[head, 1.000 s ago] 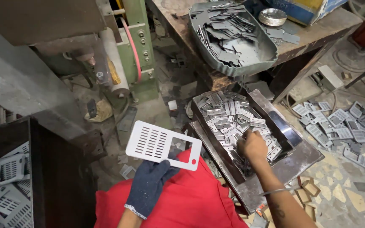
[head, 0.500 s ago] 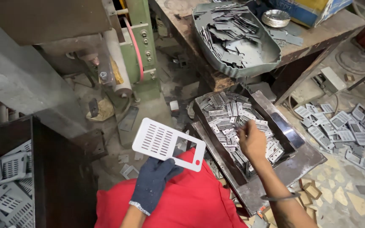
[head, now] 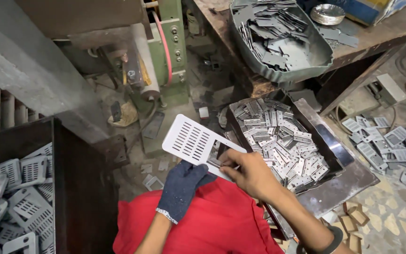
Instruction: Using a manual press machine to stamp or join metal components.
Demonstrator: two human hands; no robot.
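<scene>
My left hand (head: 183, 187), in a dark blue knit glove, holds a white slotted metal plate (head: 195, 142) by its near end, tilted up above my red lap. My bare right hand (head: 251, 172) is at the plate's cut-out end, its fingers pinching a small grey metal piece against the plate. Just right of my hands a dark metal tray (head: 334, 149) holds a heap of small perforated metal pieces (head: 283, 141).
A dark bin (head: 78, 188) at the left holds several finished slotted plates (head: 12, 197). A grey tub of flat metal blanks (head: 278, 37) and a small metal bowl (head: 327, 13) sit on a wooden bench. A green machine (head: 167, 51) stands ahead. More plates (head: 391, 146) lie on the floor at right.
My right hand has left the tray of small pieces and come across to the plate's near end. The left hand has kept the plate raised, shifting it slightly right.
</scene>
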